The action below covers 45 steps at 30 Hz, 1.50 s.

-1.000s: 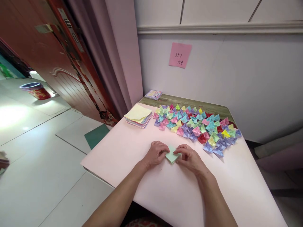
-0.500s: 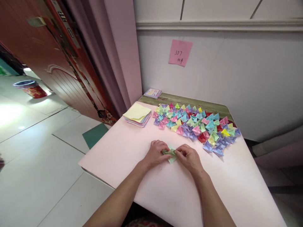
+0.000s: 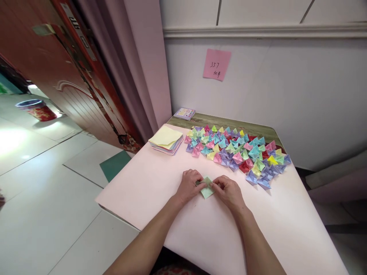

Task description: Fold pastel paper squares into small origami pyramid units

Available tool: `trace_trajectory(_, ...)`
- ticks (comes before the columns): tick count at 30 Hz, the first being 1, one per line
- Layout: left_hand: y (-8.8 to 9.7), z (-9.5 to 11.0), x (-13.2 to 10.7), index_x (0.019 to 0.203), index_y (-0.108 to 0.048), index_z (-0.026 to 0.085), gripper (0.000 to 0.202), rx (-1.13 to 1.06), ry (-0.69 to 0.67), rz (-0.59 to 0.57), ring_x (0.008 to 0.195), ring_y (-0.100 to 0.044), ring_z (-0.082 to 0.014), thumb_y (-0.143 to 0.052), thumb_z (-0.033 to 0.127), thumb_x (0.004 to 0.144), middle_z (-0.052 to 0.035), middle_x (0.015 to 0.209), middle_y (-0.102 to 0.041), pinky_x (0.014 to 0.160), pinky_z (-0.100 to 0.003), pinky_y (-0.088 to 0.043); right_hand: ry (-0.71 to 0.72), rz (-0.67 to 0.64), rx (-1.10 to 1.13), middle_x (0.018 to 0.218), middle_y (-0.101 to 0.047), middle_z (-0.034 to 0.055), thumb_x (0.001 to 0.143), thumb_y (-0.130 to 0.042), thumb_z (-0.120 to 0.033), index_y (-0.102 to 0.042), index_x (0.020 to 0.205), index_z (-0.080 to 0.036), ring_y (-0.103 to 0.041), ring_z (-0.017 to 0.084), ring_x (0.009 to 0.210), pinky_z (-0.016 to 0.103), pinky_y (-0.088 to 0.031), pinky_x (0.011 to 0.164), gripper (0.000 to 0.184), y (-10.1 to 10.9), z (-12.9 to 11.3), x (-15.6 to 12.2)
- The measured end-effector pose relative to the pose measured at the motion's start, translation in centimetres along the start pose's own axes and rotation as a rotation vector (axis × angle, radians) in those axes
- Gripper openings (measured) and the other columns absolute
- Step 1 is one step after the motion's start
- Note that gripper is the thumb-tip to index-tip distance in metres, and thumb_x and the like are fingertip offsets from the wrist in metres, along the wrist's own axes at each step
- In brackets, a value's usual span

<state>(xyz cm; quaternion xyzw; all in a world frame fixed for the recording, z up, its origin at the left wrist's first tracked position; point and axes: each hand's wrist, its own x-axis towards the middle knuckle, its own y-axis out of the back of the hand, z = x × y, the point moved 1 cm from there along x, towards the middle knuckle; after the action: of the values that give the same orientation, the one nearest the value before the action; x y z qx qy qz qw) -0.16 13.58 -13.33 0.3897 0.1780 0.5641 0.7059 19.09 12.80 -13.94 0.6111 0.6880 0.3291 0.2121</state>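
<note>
Between my hands, low over the pink tabletop (image 3: 137,187), is a small light-green origami paper (image 3: 207,191), folded into a diamond with one corner toward me. My left hand (image 3: 189,185) grips its left side with thumb and fingers. On the opposite edge, my right hand (image 3: 228,189) pinches it in the same manner. Fingers cover both side corners, so the folds there are hidden. Beyond my hands lies a wide cluster of folded paper pieces (image 3: 237,156) in purple, pink, green, blue, yellow and red.
A stack of paper sheets (image 3: 166,139), pale yellow on top, sits at the back left. Behind it rests a small pile of printed packs (image 3: 185,113). A pink note (image 3: 216,65) is stuck on the wall. A bin (image 3: 38,110) stands on the floor beyond the door.
The green paper's near part now lies flatter and shows more of its diamond face. Both hands stay in nearly the same place, with thumbs slightly shifted.
</note>
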Motion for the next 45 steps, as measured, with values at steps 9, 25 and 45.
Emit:
trace_trajectory(9, 1.4, 1.9, 0.6, 0.078, -0.058, 0.021, 0.013, 0.203, 0.203, -0.1, 0.077, -0.057, -0.023, -0.067, 0.022, 0.068, -0.0034, 0.077, -0.064, 0.07, -0.033, -0.034, -0.182, 0.076, -0.161, 0.072, -0.065, -0.0014, 0.074, -0.067, -0.039, -0.058, 0.077, -0.026, -0.058, 0.016, 0.061, 0.024, -0.028, 0.049, 0.016, -0.8, -1.7, -0.8)
trace_trajectory(25, 2.2, 2.4, 1.6, 0.063, -0.059, 0.021, 0.01, 0.091, 0.097, -0.075, 0.074, -0.056, -0.0198, -0.065, 0.019, 0.071, -0.0013, 0.07, -0.063, 0.073, -0.034, -0.04, -0.181, 0.147, -0.006, 0.07, -0.065, -0.0022, 0.074, -0.066, -0.035, -0.059, 0.071, -0.026, -0.058, 0.016, 0.058, 0.024, -0.034, 0.05, 0.012, -0.9, -1.9, -0.5)
trace_trajectory(45, 2.1, 0.9, -3.3, 0.08, -0.066, 0.022, 0.007, 0.007, 0.115, 0.071, 0.083, -0.058, -0.0202, -0.061, 0.024, 0.084, -0.0009, 0.079, -0.069, 0.086, -0.039, -0.034, 0.056, -0.146, 0.094, 0.071, -0.069, -0.0009, 0.083, -0.059, -0.033, -0.071, 0.081, -0.027, -0.061, 0.016, 0.062, 0.024, -0.04, 0.057, 0.014, -0.1, -1.6, -0.5)
